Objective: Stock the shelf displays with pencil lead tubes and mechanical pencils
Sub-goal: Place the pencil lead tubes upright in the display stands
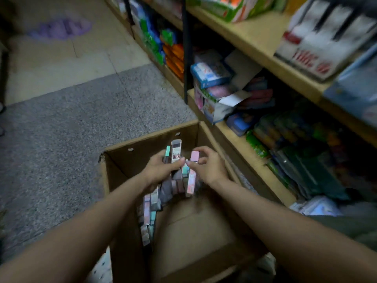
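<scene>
Grey speckled floor (67, 127) fills the left of the view, meeting pale tiles (51, 56) farther off, where a purple bag (61, 28) lies. Wooden shelves (253, 35) run along the right, packed with blurred stationery: blue and pink boxes (212, 74) on the middle level, green packets (285, 144) lower down, white cartons (318, 43) on top.

An open cardboard box (151, 144) stands on the floor just beside the shelves. Both forearms reach into it from the near side. A row of lead tubes (149, 213) in pink, mint and grey lies along the box's left wall, running from its near part up toward the hands.

Over the far half of the box, the left hand (161, 170) grips a bunch of tubes, fingers curled round them. A mint-capped tube (167, 152) and a clear-capped one with a dark label (176, 154) stick up out of it toward the box's far wall. Just to the right, the right hand (206, 164) pinches a pink tube (192, 174) near its cap between thumb and fingertips; the tube hangs nearly upright, its lower end down among the tubes in the box. The two hands' fingertips are almost touching. Motion blur hides the finer print on the labels.
</scene>
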`<action>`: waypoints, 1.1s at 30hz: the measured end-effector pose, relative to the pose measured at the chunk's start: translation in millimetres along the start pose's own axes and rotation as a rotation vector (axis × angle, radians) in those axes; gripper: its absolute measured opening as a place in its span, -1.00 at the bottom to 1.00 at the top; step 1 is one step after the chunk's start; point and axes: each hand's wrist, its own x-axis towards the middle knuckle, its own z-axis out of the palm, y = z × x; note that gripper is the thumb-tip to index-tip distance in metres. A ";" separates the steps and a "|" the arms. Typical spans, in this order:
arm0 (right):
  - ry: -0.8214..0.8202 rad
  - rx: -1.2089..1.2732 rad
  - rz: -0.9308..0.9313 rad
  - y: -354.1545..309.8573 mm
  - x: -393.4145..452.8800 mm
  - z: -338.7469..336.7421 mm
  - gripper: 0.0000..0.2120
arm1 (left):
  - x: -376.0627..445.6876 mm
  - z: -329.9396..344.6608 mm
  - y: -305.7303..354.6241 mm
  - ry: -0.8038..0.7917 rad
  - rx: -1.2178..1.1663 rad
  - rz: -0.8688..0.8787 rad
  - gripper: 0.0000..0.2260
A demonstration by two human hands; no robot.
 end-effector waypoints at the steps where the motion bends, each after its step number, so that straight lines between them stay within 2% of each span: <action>1: 0.024 0.002 -0.031 -14.0 -2.9 -11.2 -0.66 | -3.4 0.8 21.8 -0.038 0.081 0.056 -0.77; 5: 0.132 -0.002 -0.161 -65.6 -21.7 -65.0 -0.70 | -17.7 11.6 100.2 -0.179 0.168 0.215 -0.76; 7: 0.181 -0.058 -0.203 -84.1 -34.5 -93.3 -0.72 | -28.7 20.8 126.0 -0.246 0.135 0.244 -0.87; 15: 0.406 -0.253 -0.319 -126.6 -92.4 -198.7 -0.70 | -64.8 95.6 189.5 -0.448 0.022 0.423 -0.95; 19: 0.489 -0.459 -0.431 -154.6 -126.2 -248.1 -0.71 | -77.0 122.1 201.0 -0.525 -0.001 0.469 -0.86; 23: 0.641 -0.600 -0.500 -185.1 -148.0 -299.7 -0.69 | -78.9 135.6 201.7 -0.544 -0.061 0.461 -0.87; 28: 0.826 -0.622 -0.455 -210.4 -136.6 -340.3 -0.69 | -72.8 133.3 204.0 -0.526 -0.085 0.447 -0.85; 33: 0.795 -0.702 -0.438 -217.1 -98.6 -339.4 -0.73 | -65.5 126.1 211.1 -0.513 -0.082 0.439 -0.80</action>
